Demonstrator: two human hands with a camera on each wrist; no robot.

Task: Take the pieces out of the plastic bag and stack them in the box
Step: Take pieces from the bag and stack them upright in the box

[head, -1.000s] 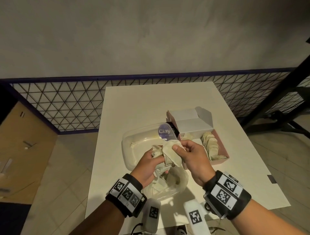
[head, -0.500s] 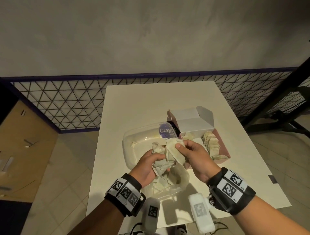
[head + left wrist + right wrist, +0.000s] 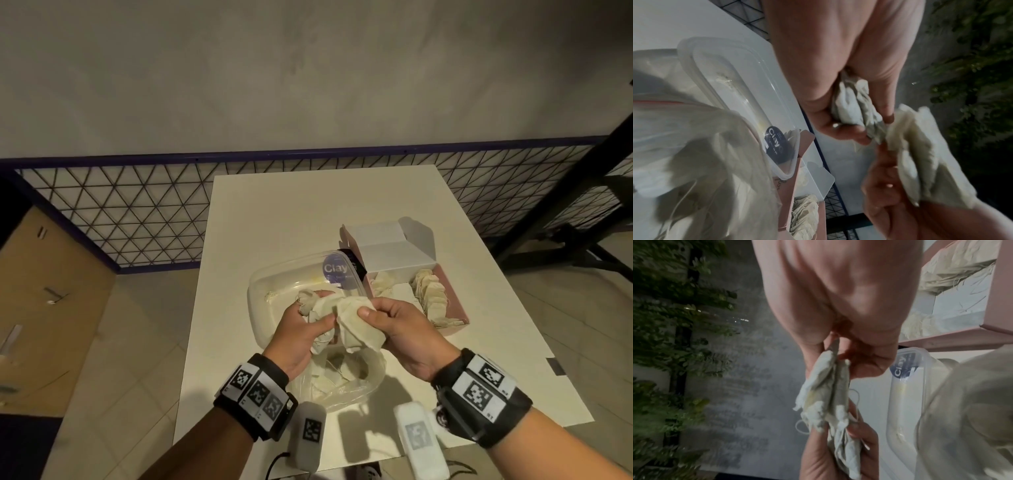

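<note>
Cream-coloured, crumpled paper pieces [image 3: 356, 322], soft pouch-like sachets with thin strings, are bunched between both hands above the near middle of the white desk [image 3: 308, 212]. The left hand [image 3: 301, 337] has its grip clenched round one wad of them, fingers curled over the top. The right hand [image 3: 404, 337] pinches a flatter sheaf between thumb and fingers, and the left-wrist view shows that sheaf [image 3: 920, 162] as several layers pressed face to face. The two bunches touch at the middle, so they look only partly separated.

Directly beneath the hands, towards the near edge of the desk, lies the clear, limp plastic bag [image 3: 346, 380] with more pieces inside. Behind it sits a clear plastic tub with a blue round label [image 3: 267, 298].

The open pink cardboard box with a white lid flap [image 3: 455, 301] stands to the right of the hands, towards the desk's right edge, with a row of pieces [image 3: 431, 298] packed on edge along its right wall and a smaller clump at its far-left corner. Its long axis runs roughly from far edge to near edge. The right hand is plainly nearer to it, so I judge the coming move is a short carry rightwards, with the sheaf turned to stand parallel to the packed row.
</note>
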